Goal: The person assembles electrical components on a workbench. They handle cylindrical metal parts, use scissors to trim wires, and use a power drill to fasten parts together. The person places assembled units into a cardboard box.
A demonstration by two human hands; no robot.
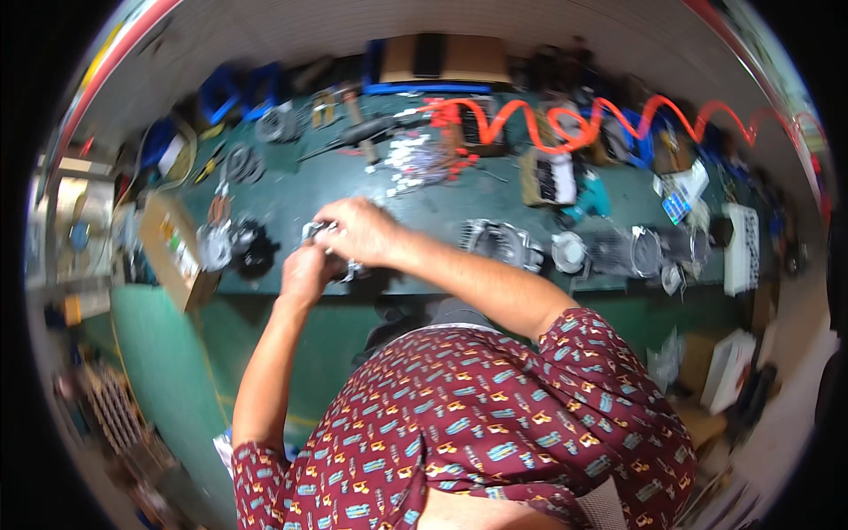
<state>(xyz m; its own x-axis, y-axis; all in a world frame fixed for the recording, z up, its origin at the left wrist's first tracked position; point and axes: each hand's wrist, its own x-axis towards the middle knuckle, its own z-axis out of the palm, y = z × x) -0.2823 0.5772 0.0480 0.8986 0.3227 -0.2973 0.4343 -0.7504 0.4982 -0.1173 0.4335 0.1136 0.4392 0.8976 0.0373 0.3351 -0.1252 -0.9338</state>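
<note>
Both my hands are together near the front edge of the green workbench (424,196), left of its middle. Between them is a silvery metal part (353,271), mostly hidden by my fingers. My left hand (304,272) is closed on its near left side. From above and the right, my right hand (362,231) reaches over it, fingers bent down onto it. Blur hides the exact fingertip contact. A black round part (254,250) and a clear-looking wrapped part (215,246) lie left of my hands. To their right sits a finned metal housing (501,245).
A cardboard box (170,252) stands at the bench's left end. Behind my hands lie a dark power tool (362,132) and a heap of small red-and-white-ended pieces (420,163). An orange coiled hose (565,132) hangs across the back right. Further right are more metal housings (625,252).
</note>
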